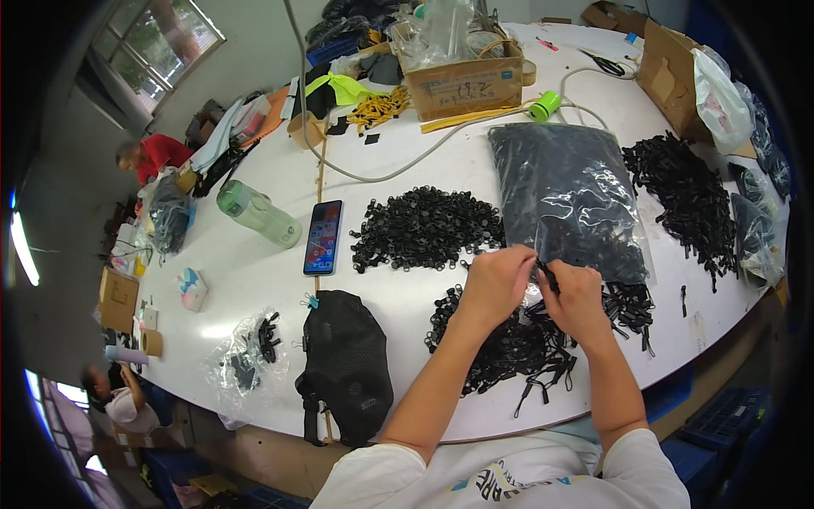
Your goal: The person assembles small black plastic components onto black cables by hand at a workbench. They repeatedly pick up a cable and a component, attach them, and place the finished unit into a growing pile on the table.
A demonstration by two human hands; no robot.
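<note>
My left hand [502, 280] and my right hand [578, 299] meet over the table, fingertips close together. Between them shows a small black cord pull [549, 277], pinched in the right fingers. The left fingers are pinched too, but what they grip is too small to make out. Below the hands spreads a pile of black cord pulls with loops [500, 365]. Just beyond them lies a clear plastic bag full of black pieces [564, 182]. To the left of the bag is a heap of small black ring-ended pieces [424, 225].
Another black heap [687, 204] lies at the right. A black pouch [346, 365], a phone [323, 237] and a green bottle [259, 214] stand or lie leftward. Cardboard boxes [462, 89] and a grey cable [381, 179] are at the back. Two people sit at the far left.
</note>
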